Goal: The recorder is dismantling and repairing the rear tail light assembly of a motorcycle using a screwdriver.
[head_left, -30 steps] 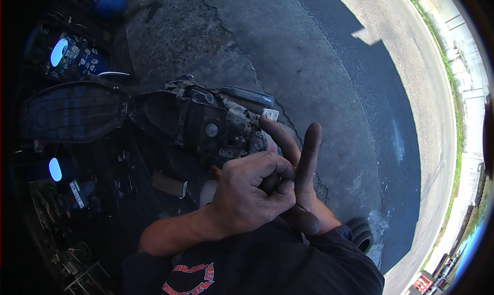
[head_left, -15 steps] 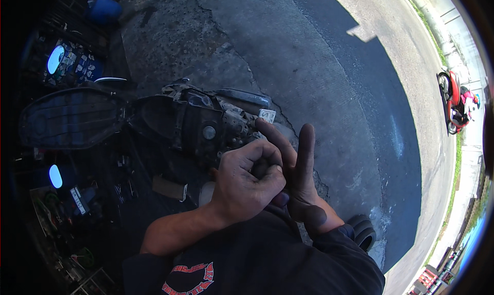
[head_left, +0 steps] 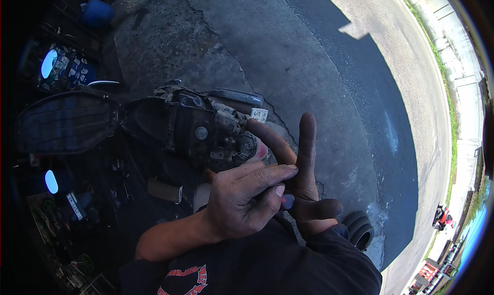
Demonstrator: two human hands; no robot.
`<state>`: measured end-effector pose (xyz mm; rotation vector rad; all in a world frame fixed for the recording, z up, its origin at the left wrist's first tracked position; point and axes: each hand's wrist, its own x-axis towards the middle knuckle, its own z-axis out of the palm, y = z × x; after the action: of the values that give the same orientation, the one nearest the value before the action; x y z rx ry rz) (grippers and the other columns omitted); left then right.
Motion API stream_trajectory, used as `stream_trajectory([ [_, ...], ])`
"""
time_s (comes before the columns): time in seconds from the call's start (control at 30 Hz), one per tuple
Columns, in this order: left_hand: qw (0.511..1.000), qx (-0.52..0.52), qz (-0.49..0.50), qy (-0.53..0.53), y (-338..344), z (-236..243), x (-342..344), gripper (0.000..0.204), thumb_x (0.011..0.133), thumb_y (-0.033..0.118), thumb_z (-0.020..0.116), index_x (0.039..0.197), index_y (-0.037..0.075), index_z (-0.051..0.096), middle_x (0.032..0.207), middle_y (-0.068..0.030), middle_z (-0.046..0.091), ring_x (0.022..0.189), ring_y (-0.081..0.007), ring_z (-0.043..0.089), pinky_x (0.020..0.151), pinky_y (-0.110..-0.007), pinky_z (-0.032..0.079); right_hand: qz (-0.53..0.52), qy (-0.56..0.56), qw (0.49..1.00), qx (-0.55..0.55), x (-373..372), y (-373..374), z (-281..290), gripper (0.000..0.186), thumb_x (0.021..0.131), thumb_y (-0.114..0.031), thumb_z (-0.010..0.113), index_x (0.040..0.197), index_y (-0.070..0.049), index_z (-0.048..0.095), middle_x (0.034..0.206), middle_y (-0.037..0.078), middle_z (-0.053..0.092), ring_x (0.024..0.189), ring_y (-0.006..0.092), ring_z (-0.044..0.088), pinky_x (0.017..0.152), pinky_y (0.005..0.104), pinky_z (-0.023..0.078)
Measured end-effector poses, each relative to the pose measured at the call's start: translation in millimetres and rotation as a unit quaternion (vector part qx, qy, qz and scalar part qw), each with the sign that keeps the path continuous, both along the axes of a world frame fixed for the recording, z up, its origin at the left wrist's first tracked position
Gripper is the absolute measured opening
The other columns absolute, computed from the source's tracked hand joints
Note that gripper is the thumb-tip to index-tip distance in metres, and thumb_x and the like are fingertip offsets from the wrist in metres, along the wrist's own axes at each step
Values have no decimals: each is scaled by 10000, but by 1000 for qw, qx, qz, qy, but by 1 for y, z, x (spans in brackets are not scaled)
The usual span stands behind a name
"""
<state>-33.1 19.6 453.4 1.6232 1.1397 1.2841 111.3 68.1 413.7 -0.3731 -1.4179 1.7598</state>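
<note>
My left hand [head_left: 244, 200] is closed in front of my right palm. Its index fingertip touches the base of my right hand's fingers, and the thumb is bent below it. Whatever its curled fingers grip is hidden. My right hand [head_left: 307, 192] is raised with two fingers stretched apart and the thumb out to the side; its other fingers are mostly hidden. Dark grime covers its fingers. A dark rounded tip shows between the hands, and I cannot tell what it is. Beyond them stands a partly stripped scooter [head_left: 177, 122] with its seat [head_left: 67, 121] flipped up, showing the underside.
A white plate [head_left: 259, 115] sits near the scooter's rear. Black tyres [head_left: 358, 230] lie by my right elbow. A cardboard piece [head_left: 164, 190] lies left of my hands. A blue drum [head_left: 96, 13] stands far left. A red motorcycle [head_left: 442, 219] is on the sunlit road.
My left index finger has straightened from a ring shape, and the left hand has lowered slightly. My right thumb now shows, spread outward. The red motorcycle has moved down the road in view.
</note>
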Motion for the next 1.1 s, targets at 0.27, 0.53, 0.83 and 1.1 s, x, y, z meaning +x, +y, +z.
stream_trajectory([
  [0.27, 997, 65, 26, -18, -5, -5, 5, 248, 826, -16, 528, 1015, 3, 688, 689, -78, 610, 521, -109, 551, 463, -264, 450, -16, 48, 997, -66, -3, -15, 0, 1323, 489, -1066, 157, 1584, -352, -43, 1503, 361, 297, 1096, 395, 662, 889, 473, 580],
  [0.53, 983, 117, -43, 132, -6, -10, -18, 185, 830, 49, 616, 1008, 29, 664, 759, -90, 645, 623, -192, 671, 597, -321, 595, 14, 46, 994, -98, 0, -19, 6, 1316, 506, -1068, 158, 1585, -343, -46, 1497, 363, 304, 1161, 426, 619, 942, 511, 544],
  [0.83, 979, 165, -20, 115, 9, -6, -13, 351, 754, -16, 710, 1098, 49, 694, 661, -24, 602, 543, -132, 618, 464, -271, 492, 11, 89, 987, -136, -7, -20, 17, 1318, 545, -1062, 146, 1599, -285, -8, 1476, 376, 335, 1303, 493, 482, 1052, 570, 428],
  [1.1, 958, 223, -57, 173, 16, -19, -15, 283, 765, 32, 765, 1035, 61, 687, 683, -17, 588, 602, -131, 647, 493, -268, 525, 22, 95, 982, -164, -5, -16, 10, 1381, 526, -1073, 129, 1605, -218, 15, 1445, 399, 366, 1363, 498, 406, 1066, 593, 388],
])
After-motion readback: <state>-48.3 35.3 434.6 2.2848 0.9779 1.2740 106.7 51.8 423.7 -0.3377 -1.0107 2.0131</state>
